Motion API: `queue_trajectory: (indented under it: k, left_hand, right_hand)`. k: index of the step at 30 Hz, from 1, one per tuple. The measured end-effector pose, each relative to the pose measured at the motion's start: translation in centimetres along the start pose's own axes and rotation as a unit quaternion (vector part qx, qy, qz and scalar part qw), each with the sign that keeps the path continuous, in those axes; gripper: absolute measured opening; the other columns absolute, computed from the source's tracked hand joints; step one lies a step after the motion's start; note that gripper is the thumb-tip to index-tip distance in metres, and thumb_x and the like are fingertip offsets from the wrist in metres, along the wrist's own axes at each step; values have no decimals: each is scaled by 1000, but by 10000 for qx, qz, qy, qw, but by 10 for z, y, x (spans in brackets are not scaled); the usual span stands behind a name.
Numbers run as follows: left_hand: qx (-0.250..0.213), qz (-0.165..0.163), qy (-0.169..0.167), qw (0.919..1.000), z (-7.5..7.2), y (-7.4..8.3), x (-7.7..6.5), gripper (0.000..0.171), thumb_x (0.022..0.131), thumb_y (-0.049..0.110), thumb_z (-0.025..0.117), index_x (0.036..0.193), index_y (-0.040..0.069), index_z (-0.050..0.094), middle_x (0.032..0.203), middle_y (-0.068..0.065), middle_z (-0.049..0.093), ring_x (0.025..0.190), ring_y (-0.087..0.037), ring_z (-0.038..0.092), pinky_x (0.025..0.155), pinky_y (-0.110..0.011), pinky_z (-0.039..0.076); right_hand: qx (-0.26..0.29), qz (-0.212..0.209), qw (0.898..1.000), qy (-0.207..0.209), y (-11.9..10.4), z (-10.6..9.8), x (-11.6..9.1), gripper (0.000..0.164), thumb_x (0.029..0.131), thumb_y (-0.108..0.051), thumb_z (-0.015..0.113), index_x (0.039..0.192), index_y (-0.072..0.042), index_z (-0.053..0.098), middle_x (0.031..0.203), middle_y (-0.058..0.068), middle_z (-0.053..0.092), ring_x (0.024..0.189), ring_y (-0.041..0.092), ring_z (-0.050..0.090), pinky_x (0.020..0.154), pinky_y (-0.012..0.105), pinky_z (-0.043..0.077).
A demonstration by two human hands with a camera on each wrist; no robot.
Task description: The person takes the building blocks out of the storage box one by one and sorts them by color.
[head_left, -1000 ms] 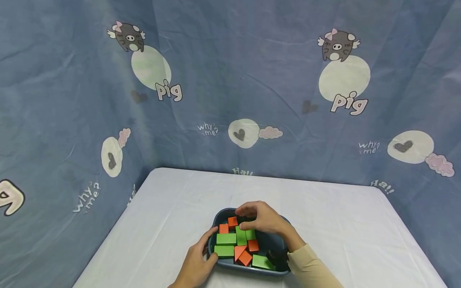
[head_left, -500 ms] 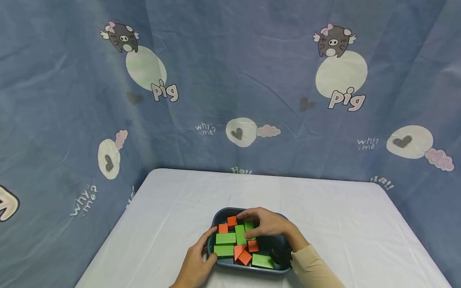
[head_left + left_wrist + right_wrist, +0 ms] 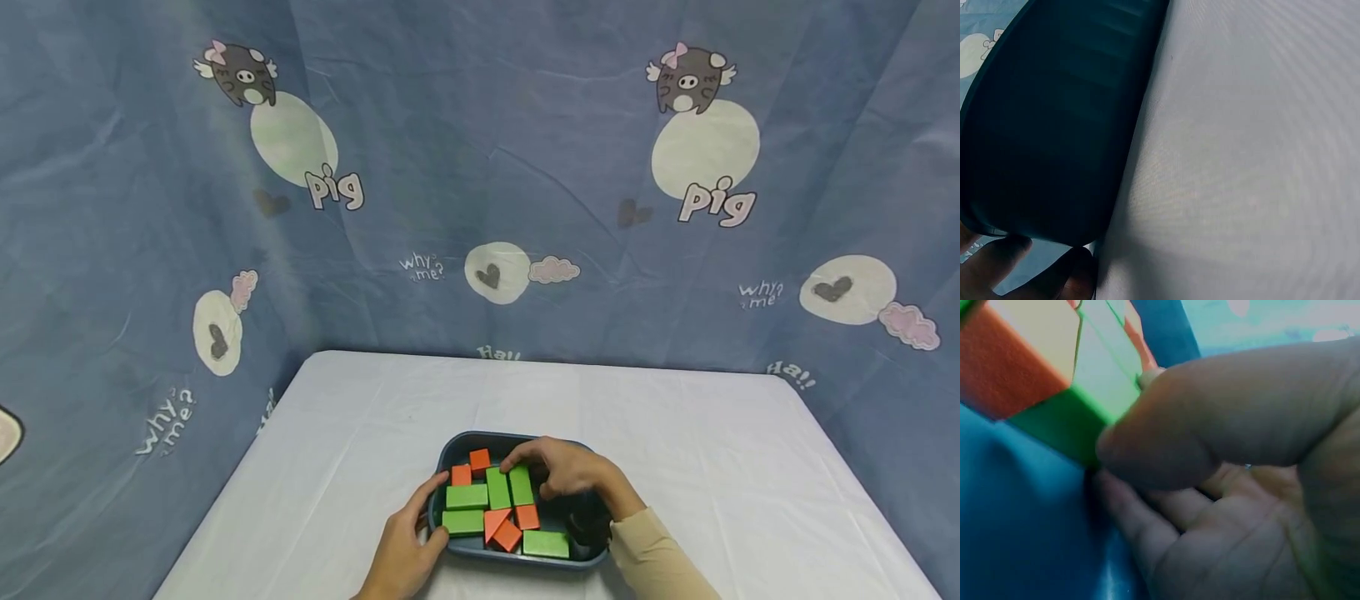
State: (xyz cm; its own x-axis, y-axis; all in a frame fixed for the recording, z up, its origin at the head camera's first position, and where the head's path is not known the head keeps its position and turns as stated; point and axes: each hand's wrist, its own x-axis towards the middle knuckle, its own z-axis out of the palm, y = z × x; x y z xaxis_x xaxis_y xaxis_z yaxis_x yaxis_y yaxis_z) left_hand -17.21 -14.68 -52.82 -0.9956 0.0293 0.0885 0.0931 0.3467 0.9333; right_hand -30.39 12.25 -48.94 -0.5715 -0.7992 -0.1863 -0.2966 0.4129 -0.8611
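Note:
In the head view, a dark blue tray (image 3: 543, 562) holds green rectangular blocks and smaller orange blocks. My left hand (image 3: 402, 542) holds the tray's left end, index finger at the rim and thumb near the front corner. My right hand (image 3: 572, 467) reaches over the back rim, index fingertip at the far end of a green block (image 3: 522, 486) and thumb by its right side. Seen from the right wrist, the thumb (image 3: 1166, 434) touches that block's edge. Another green block (image 3: 498, 488) lies parallel to its left, with an orange block (image 3: 527, 517) in front.
Two more green blocks (image 3: 466, 497) lie crosswise at the tray's left, and one (image 3: 546, 544) is at the front. A dark shape (image 3: 588, 531) shows below the right wrist. White cloth (image 3: 712, 467) covers the table, backed by a blue printed curtain (image 3: 420, 167).
My right hand has come nearer and to the right inside the tray, and the right green block has shifted to lie lengthwise beside its neighbour. My left hand stays at the tray's end.

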Motion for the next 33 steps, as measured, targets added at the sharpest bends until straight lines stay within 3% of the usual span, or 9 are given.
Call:
queue_trajectory:
  k: [6, 14, 20, 27, 33]
  left_hand:
    - [124, 145, 112, 9998, 2, -3, 1, 69, 80, -6, 61, 146, 15, 54, 145, -13, 56, 126, -20, 59, 99, -31, 52]
    - [163, 37, -18, 9999, 1, -6, 2, 69, 82, -4, 60, 148, 15, 51, 146, -11, 55, 127, -18, 57, 99, -26, 50]
    - [-25, 218, 76, 9997, 2, -5, 0, 68, 82, -6, 62, 146, 16, 54, 145, -12, 56, 126, -21, 58, 99, -33, 52]
    - [-40, 321, 104, 9994, 2, -6, 0, 68, 81, -6, 63, 145, 16, 55, 144, -11, 56, 125, -20, 59, 98, -32, 53]
    - [211, 405, 93, 9989, 2, -9, 1, 68, 81, -5, 61, 146, 13, 53, 145, -12, 56, 126, -23, 58, 97, -29, 53]
  right_hand:
    - [301, 69, 9995, 45, 3, 1, 2, 69, 66, 26, 72, 126, -9, 69, 129, 0, 64, 116, 18, 62, 96, 30, 53]
    - [-15, 150, 9997, 201, 1, 3, 1, 67, 64, 24, 77, 120, -13, 71, 124, -4, 66, 113, 15, 63, 92, 27, 54]
    - [-736, -71, 9969, 277, 1, 5, -1, 64, 63, 26, 71, 111, -17, 71, 112, -9, 66, 100, 9, 62, 91, 27, 52]
    - [-1632, -121, 9851, 521, -3, 6, -1, 61, 61, 23, 72, 103, -21, 70, 104, -10, 64, 82, 10, 52, 75, 25, 47]
    - [-2045, -121, 9769, 602, -10, 8, -4, 58, 61, 20, 77, 103, -20, 71, 110, -8, 64, 92, 10, 53, 83, 27, 48]
